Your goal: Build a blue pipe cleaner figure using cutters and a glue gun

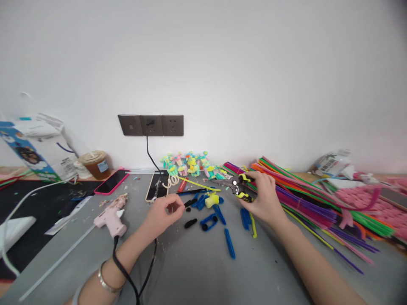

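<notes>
My left hand (167, 209) is closed in a pinch, with a short black pipe cleaner piece (190, 203) at its fingertips. My right hand (265, 199) grips pliers (235, 184) by their yellow-and-black handles; the jaws point left, and the handles are spread apart. Between the hands lie folded blue pipe cleaner pieces (229, 243), a blue loop with black round ends (209, 222), a loose black piece (190, 223) and a yellow wound piece (212, 200). Under my right hand are a yellow-green strip (253, 225) and more blue pieces (245, 219).
Bundles of coloured pipe cleaners (305, 203) cover the right side. At left lie a pink glue gun (110, 220) with its cord, a pink-cased phone (112, 181) and a drink cup (95, 164). Small pastel figures (190, 164) stand along the wall, near another phone (157, 187).
</notes>
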`<action>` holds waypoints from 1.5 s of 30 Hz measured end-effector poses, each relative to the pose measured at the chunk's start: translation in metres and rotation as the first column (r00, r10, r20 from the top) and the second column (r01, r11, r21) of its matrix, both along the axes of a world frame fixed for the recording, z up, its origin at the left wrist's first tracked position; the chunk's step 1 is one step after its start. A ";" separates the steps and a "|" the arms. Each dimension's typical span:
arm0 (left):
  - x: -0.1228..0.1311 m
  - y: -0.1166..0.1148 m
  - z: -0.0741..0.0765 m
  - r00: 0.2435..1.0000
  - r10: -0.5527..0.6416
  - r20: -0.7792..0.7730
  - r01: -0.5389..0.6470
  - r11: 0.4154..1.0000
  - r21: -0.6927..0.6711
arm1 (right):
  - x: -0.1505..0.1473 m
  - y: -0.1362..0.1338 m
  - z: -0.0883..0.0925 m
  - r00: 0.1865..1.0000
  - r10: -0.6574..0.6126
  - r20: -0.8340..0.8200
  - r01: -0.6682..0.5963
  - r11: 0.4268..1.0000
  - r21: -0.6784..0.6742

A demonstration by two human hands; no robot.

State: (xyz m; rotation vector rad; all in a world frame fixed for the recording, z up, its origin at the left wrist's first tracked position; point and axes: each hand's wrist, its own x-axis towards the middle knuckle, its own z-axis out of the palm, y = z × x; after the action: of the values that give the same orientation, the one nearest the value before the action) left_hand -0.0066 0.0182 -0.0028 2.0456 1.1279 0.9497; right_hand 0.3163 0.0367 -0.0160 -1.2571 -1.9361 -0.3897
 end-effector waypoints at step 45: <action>0.001 0.000 -0.003 0.999 -0.045 -0.023 0.047 0.994 0.097 | -0.021 -0.013 -0.001 0.997 0.004 -0.075 -0.028 0.949 -0.313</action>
State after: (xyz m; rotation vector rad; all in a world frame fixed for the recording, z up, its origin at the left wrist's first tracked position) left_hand -0.0052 0.0181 -0.0055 2.1544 1.0587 0.9801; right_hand 0.2952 0.0241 -0.0173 -1.4332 -1.9976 -0.0233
